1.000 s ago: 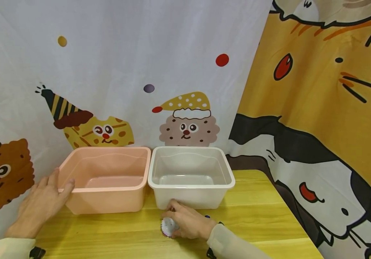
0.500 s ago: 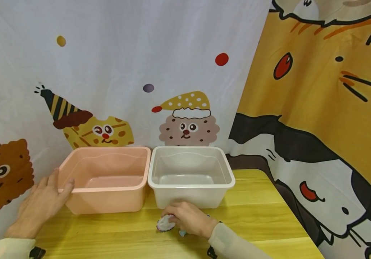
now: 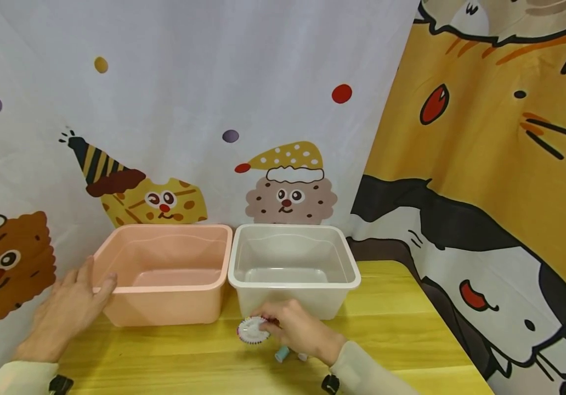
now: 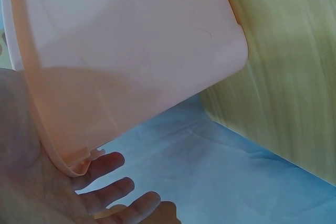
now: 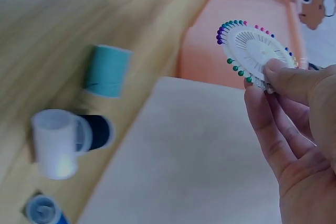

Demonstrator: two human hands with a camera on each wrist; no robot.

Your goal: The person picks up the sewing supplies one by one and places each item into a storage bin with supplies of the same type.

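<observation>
My right hand (image 3: 305, 332) pinches a round white wheel of sewing pins (image 3: 250, 331) between thumb and fingers, in front of the white bin (image 3: 332, 300). Its coloured pin heads ring the edge of the pin wheel (image 5: 247, 51) in the right wrist view. Below that hand, a teal thread spool (image 3: 281, 354) lies on the table. My left hand (image 3: 68, 312) rests on the front left corner of the pink bin (image 3: 164, 307), thumb at the rim. Straight, spread fingers (image 4: 107, 192) show past the bin's corner in the left wrist view.
More spools lie near the teal one: a white spool (image 5: 55, 142), a dark spool (image 5: 97, 131) and a blue spool (image 5: 44, 211). Both bins stand side by side on the wooden table (image 3: 386, 334), against a printed curtain (image 3: 179, 109).
My right hand has lifted the pin wheel from the table and turned its face toward the camera. The teal spool has come into fuller view. The left hand stays on the pink bin.
</observation>
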